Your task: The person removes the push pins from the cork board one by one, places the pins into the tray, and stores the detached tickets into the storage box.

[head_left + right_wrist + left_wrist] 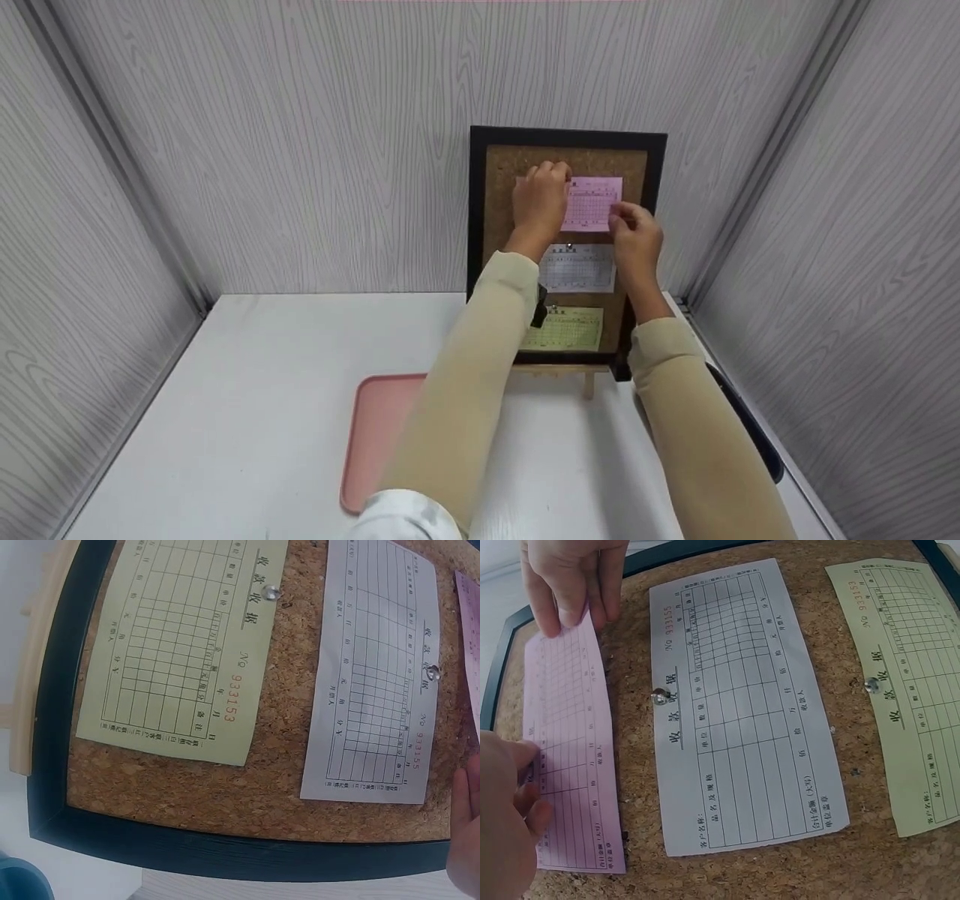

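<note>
A pink receipt slip point(592, 204) lies against the upper part of a framed cork board point(506, 161). My left hand point(541, 196) is at the slip's top edge, its fingers curled and pinching a push pin that they mostly hide. With thumb and fingers my right hand point(636, 229) pinches the slip's right edge; in the left wrist view that slip point(574, 727) bows slightly off the cork. Below it, a white receipt point(742, 712) is held by a clear push pin point(660, 696). Lowest is a yellow-green receipt point(180, 652), with its own clear push pin point(270, 592).
The board leans on a small wooden easel point(589, 384) on the white table point(262, 420). A pink tray point(379, 435) lies left of it, partly under my left forearm. A dark-rimmed container point(757, 439) stands at the right, partly behind my right sleeve. Wood-grain panels point(337, 150) enclose the table.
</note>
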{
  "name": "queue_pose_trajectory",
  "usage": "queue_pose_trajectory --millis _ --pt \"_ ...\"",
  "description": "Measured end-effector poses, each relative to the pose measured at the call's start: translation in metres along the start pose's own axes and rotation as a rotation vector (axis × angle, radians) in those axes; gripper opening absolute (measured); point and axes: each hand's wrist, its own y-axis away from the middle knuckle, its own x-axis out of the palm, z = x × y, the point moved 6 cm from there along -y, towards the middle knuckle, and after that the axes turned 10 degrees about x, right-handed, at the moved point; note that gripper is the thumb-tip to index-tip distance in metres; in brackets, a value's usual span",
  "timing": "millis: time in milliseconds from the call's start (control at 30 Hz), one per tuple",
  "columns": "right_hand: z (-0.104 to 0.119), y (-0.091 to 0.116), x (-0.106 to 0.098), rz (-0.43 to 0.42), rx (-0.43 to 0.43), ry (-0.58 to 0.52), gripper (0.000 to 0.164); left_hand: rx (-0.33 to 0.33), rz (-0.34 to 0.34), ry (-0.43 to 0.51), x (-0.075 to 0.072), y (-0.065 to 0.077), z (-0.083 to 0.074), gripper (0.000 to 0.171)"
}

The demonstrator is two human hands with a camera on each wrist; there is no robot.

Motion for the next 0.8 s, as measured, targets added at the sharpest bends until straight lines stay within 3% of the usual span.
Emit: queue_pose_trajectory --millis 800 --pt "0.006 0.003 0.009 -0.012 -0.043 -0.071 0.023 -0.083 -0.003 0.269 -0.01 0.014 0.023 0.018"
